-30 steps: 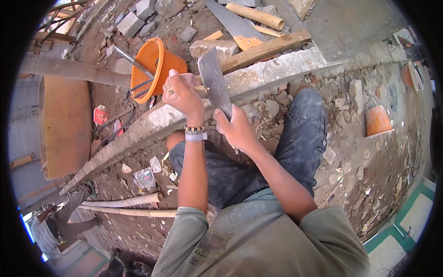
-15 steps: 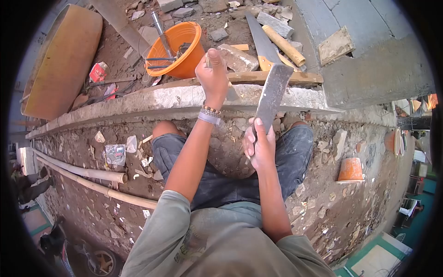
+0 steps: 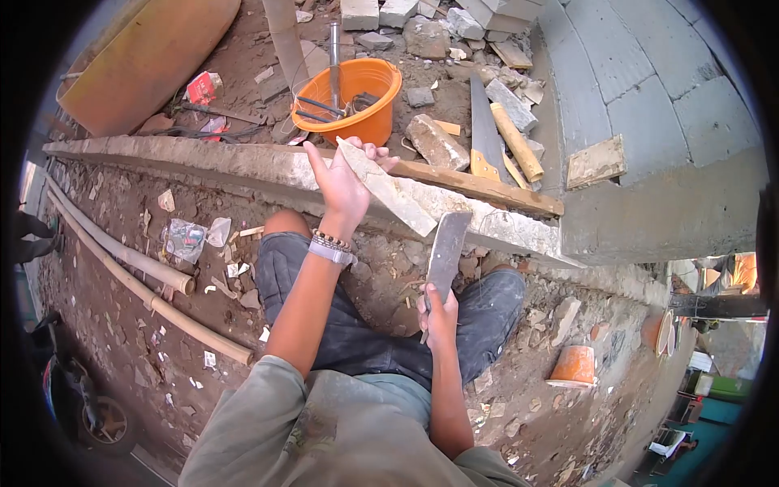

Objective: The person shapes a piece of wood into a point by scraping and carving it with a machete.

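Note:
My left hand (image 3: 345,191), wearing beads and a pale wristband, is turned palm up. It holds a pale, flat, pointed piece of stone or block (image 3: 388,188), with the fingers behind it and the thumb standing apart. A cleaver (image 3: 446,247) with a broad, dark, worn blade is in my right hand (image 3: 439,315). The fingers wrap its handle, which they mostly hide. Its blade points up and away from me, the tip close to the lower end of the pale piece. Both hands are above my lap, in front of a low concrete ledge (image 3: 187,165).
Beyond the ledge stand an orange bucket (image 3: 381,101) with tools, a handsaw (image 3: 484,130), a bamboo piece (image 3: 517,142) and rubble. A grey block wall (image 3: 649,114) rises at right. Bamboo poles (image 3: 154,300) lie at left; an orange pot (image 3: 574,365) sits at right.
My left hand has turned from a raised fist to palm up, bringing the pale piece into full view. The cleaver has moved lower and nearer to me. The view has shifted.

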{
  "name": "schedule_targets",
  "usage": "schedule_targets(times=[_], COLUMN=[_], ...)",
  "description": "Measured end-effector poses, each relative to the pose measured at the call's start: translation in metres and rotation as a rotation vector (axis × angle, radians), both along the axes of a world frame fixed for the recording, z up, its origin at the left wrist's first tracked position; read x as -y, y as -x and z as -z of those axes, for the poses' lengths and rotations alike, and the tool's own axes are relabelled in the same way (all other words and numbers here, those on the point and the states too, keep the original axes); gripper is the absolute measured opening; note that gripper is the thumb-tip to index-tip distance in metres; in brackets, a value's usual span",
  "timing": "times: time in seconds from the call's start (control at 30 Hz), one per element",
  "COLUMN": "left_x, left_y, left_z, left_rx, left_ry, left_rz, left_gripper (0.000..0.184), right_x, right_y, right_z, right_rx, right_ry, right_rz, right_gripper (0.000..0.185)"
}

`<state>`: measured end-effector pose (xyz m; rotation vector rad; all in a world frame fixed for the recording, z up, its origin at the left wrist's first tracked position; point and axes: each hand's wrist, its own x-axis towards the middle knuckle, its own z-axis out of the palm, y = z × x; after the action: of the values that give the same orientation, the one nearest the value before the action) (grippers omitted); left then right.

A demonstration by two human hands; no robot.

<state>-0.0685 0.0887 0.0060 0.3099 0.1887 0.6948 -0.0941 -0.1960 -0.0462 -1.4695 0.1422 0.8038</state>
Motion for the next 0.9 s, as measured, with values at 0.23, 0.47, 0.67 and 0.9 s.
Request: schedule_targets(times=[0.23, 0.47, 0.67, 0.9], left_x=[0.005, 0.010, 0.023, 0.028], left_y=[0.006, 0.023, 0.015, -0.018], left_z=[0.017, 0.020, 0.010, -0.001], left_rx=[-0.054, -0.166, -0.415, -0.331], left_ry=[-0.024, -0.174, -0.409, -0.740], left_rz=[0.002, 0.100, -0.111, -0.287], left_gripper=[0.082, 0.050, 0.044, 0.045], right_x=[0.008, 0.001, 0.001, -0.025], right_y=[-0.016, -0.012, -0.009, -0.011], right_z=[0.040, 0.021, 0.004, -0.056], right_rx=[-0.180, -0.212, -0.116, 0.123], right_ry=[-0.148, -0.120, 0.003, 0.088], right_rz=[0.019, -0.027, -0.014, -0.111], right_gripper=[0.025, 0.028, 0.029, 0.032])
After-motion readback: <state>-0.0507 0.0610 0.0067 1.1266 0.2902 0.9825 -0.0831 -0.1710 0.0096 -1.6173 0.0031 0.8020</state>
